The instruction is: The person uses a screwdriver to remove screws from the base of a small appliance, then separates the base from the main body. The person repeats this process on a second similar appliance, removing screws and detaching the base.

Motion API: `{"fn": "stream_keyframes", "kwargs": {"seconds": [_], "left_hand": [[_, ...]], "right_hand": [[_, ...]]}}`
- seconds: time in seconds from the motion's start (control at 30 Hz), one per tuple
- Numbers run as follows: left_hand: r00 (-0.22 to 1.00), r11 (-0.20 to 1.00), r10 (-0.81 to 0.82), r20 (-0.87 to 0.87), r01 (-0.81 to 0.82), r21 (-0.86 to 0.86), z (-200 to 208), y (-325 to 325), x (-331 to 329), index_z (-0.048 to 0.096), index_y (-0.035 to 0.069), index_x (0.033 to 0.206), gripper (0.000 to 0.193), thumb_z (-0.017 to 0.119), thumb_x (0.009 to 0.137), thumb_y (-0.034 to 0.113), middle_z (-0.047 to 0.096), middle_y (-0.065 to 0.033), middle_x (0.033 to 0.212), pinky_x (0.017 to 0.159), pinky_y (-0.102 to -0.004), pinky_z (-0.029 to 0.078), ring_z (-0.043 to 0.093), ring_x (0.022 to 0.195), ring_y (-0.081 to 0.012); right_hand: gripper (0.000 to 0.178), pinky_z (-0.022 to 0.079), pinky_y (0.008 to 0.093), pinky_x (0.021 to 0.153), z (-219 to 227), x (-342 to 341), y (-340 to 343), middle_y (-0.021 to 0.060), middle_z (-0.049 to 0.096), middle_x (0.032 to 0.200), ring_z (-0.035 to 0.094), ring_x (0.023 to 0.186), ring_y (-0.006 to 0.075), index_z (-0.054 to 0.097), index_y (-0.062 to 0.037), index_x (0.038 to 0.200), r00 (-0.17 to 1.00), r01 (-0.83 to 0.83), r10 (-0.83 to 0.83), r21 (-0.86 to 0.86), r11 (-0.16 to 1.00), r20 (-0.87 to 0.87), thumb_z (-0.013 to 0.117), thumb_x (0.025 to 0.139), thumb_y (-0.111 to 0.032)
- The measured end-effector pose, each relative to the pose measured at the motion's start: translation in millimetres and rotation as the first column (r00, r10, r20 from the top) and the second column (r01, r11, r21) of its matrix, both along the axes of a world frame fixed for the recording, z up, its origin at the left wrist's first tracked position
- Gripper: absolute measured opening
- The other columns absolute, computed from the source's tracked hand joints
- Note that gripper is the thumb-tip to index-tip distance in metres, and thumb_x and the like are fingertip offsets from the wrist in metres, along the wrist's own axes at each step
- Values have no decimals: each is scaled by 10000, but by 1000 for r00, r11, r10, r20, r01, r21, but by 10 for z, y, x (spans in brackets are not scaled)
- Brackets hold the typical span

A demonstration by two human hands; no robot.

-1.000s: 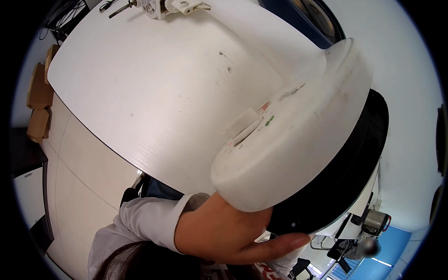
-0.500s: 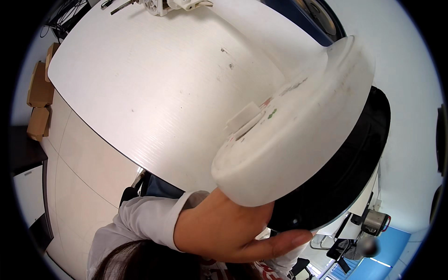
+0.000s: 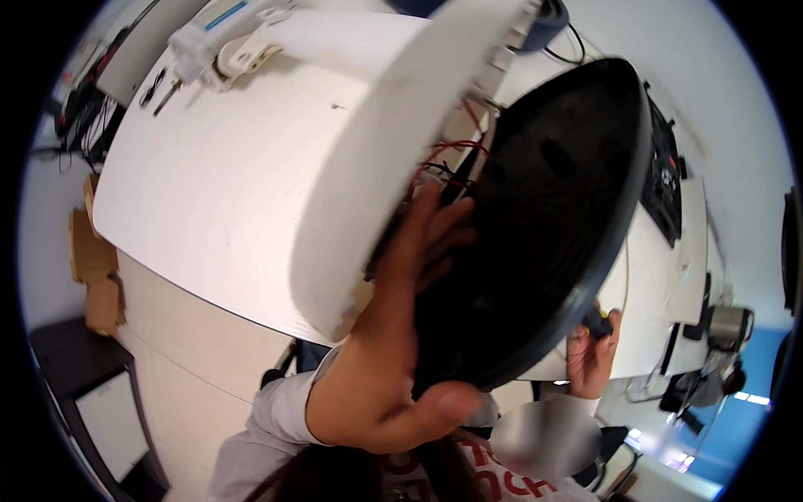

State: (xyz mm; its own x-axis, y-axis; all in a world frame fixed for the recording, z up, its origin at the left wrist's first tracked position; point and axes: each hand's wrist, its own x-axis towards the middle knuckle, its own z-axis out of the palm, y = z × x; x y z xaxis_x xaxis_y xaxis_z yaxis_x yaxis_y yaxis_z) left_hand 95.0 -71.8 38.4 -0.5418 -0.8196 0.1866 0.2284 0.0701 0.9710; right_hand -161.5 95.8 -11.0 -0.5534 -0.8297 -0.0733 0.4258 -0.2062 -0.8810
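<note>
A round white base [image 3: 368,167] stands tilted on edge, with a black shell [image 3: 548,217] apart from it on the right. Red and black wires [image 3: 456,155] run across the gap between them. My left hand [image 3: 385,335] reaches into this gap, fingers spread and extended beside the wires, thumb stretched by the shell's lower end. Some fingertips are blurred or in shadow. Beyond the shell's right side, my right hand [image 3: 590,360] is closed on a small black object with a yellow part [image 3: 595,322]. Its exact kind is too small to tell.
A white tube runs from the base to a white mechanism [image 3: 242,50] at the far left of the white table [image 3: 201,192]. A black tool case [image 3: 665,176] lies open at the right. Cardboard boxes [image 3: 96,268] stand at the left, above a dark cabinet [image 3: 92,385].
The base has turned from showing its scuffed outer face to standing edge-on, baring wires and the shell's inside. My left fingers now show in the gap, and my right hand has come into view.
</note>
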Motion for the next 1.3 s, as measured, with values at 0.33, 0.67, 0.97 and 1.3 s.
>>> {"fn": "stream_keyframes", "kwargs": {"seconds": [0.33,0.67,0.97,1.3], "left_hand": [[974,972,219,-51,-214,93,-82,155,-24,116,-34,1372,1106,445,654,739,326,-219,1338,985,-343,294,404,1184,-271],[840,935,355,-411,-307,180,-254,417,287,168,-40,1342,961,458,704,616,355,-211,1314,973,-336,307,420,1160,-266],[782,950,310,-541,-227,215,-273,375,242,215,-46,1315,831,469,749,506,380,-204,1292,963,-329,318,435,1139,-261],[708,969,226,-669,-91,231,-296,286,169,267,-52,1285,687,482,798,383,409,-197,1267,951,-321,331,451,1116,-256]], "right_hand": [[366,583,276,677,-79,-95,18,178,397,1132,607,822,201,389,-35,1060,998,-47,45,-38,998,-32,641,820,-149],[358,584,267,664,-100,-126,61,167,418,1127,607,823,192,414,-34,1052,999,-28,27,-22,999,-35,652,807,-143],[328,583,264,676,17,-294,276,170,425,1140,590,832,186,428,-14,1085,989,64,-64,1,998,-135,612,834,-120],[342,545,193,726,170,-452,559,93,558,981,619,807,119,478,-13,1153,838,490,-367,261,832,-403,582,874,-181]]}}
